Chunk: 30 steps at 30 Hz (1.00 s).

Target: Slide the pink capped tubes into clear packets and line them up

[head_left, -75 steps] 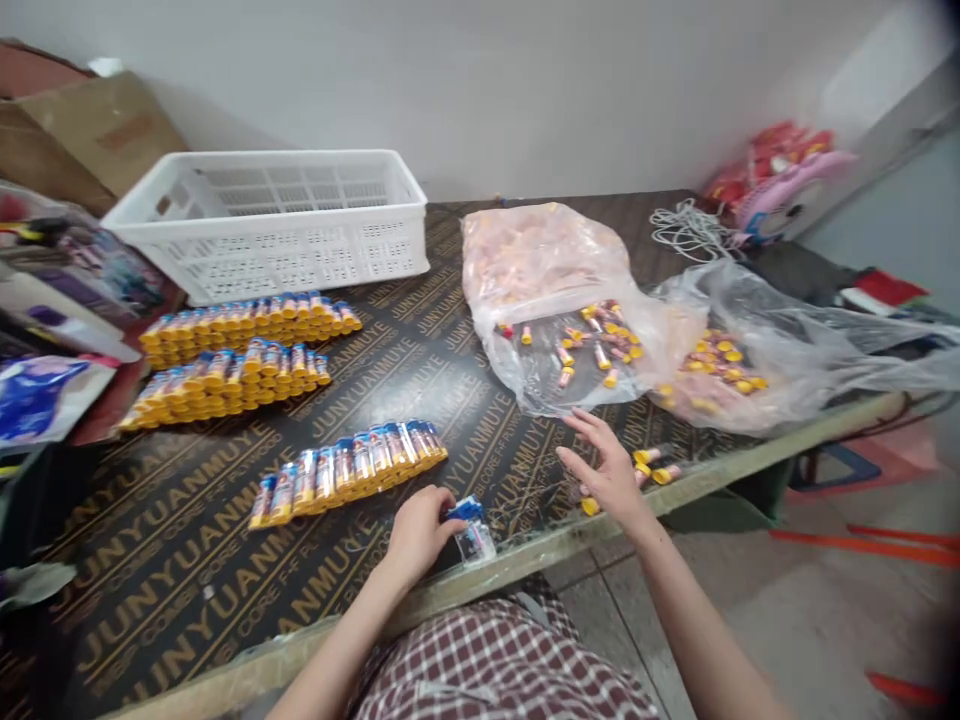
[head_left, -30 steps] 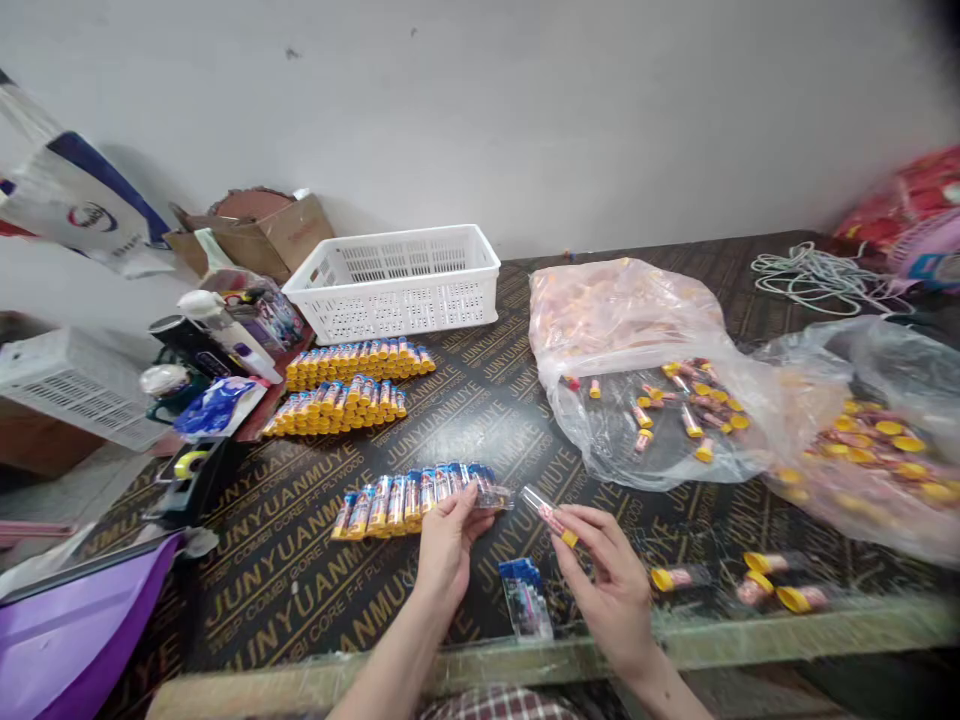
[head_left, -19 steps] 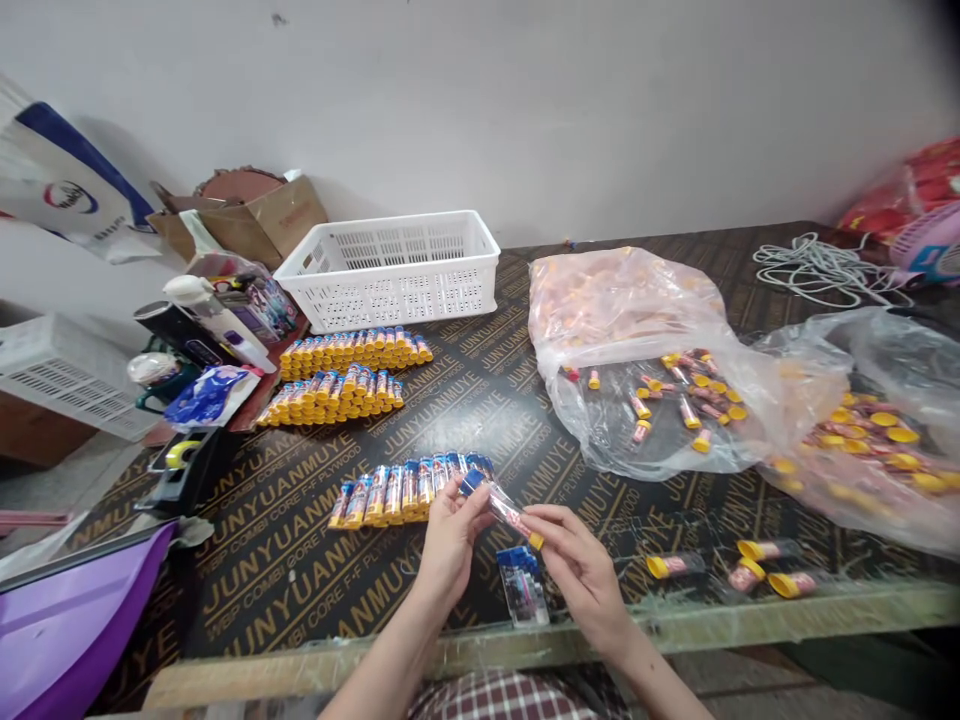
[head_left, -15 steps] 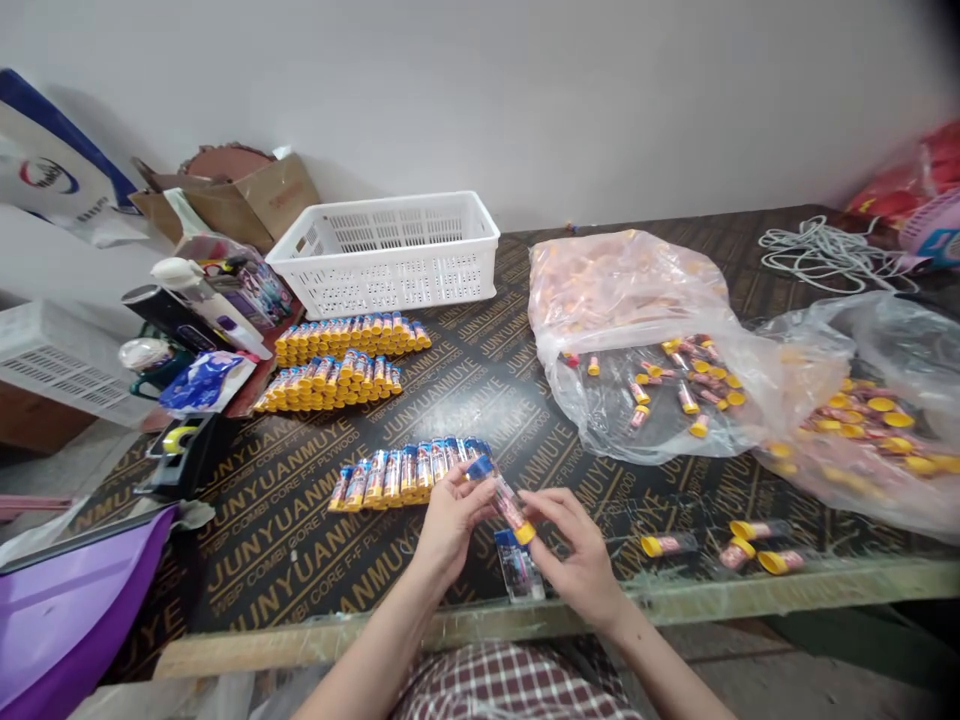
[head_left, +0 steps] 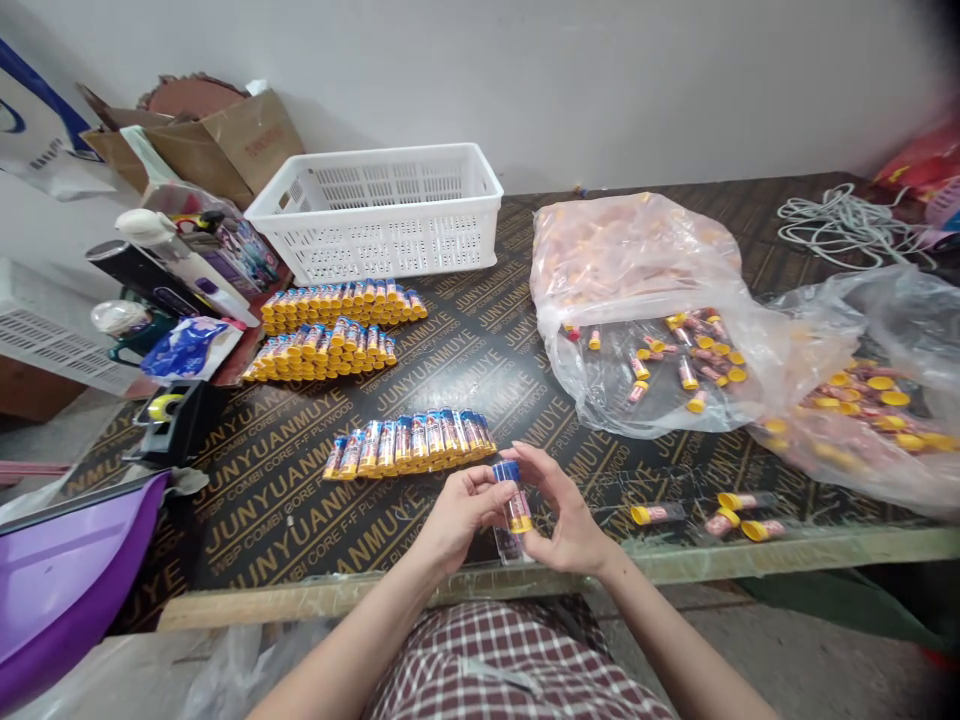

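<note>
Between my hands is a small tube (head_left: 517, 508) with a blue top and a yellow bottom end, nearly upright. My left hand (head_left: 466, 515) pinches its left side. The fingers of my right hand (head_left: 559, 515) curve round its right side, at the top and the bottom. Partly hidden behind the tube, a small clear pack (head_left: 508, 546) lies near the table edge. Just beyond my left hand lies a stacked row of similar tubes (head_left: 409, 445), blue ends up and yellow ends toward me.
Two more tube stacks (head_left: 322, 352) lie before a white basket (head_left: 397, 235). Plastic bags (head_left: 637, 250) with loose yellow-capped tubes are on the right, several loose tubes (head_left: 660, 513) near the front edge. A tape dispenser (head_left: 176, 425) and purple dustpan (head_left: 67, 580) are at left.
The tube has turned from slanting to nearly upright. My right hand's fingers have moved up to its blue top. The view has shifted slightly.
</note>
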Available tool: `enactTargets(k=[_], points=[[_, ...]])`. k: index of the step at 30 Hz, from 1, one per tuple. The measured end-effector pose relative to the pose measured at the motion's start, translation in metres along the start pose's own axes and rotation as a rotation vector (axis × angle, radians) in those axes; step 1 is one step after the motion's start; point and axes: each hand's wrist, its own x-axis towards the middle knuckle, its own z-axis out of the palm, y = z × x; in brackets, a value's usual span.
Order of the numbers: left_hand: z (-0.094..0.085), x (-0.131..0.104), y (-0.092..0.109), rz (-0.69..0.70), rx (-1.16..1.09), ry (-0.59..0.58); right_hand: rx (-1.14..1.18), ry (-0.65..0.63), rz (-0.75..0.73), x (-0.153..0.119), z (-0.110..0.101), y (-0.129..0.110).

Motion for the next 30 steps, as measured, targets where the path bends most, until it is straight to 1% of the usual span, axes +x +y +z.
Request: enactTargets(k=[8,16,25,30], points=[[0.001,-0.003,-0.001,0.002,0.013,-0.005,0.047,0.072,-0.035,-0.002,0.005,0.002],[0.001,-0.005,0.001,-0.006,0.021,-0.010,0.074,0.070,-0.055,-0.002,0.006,0.003],[-0.001,-0.007,0.001,-0.005,0.016,-0.017,0.055,0.077,-0.054,-0.002,0.008,0.001],[0.001,-0.011,-0.001,0.015,-0.017,0.040,0.086,0.075,-0.038,0.000,0.014,-0.002]])
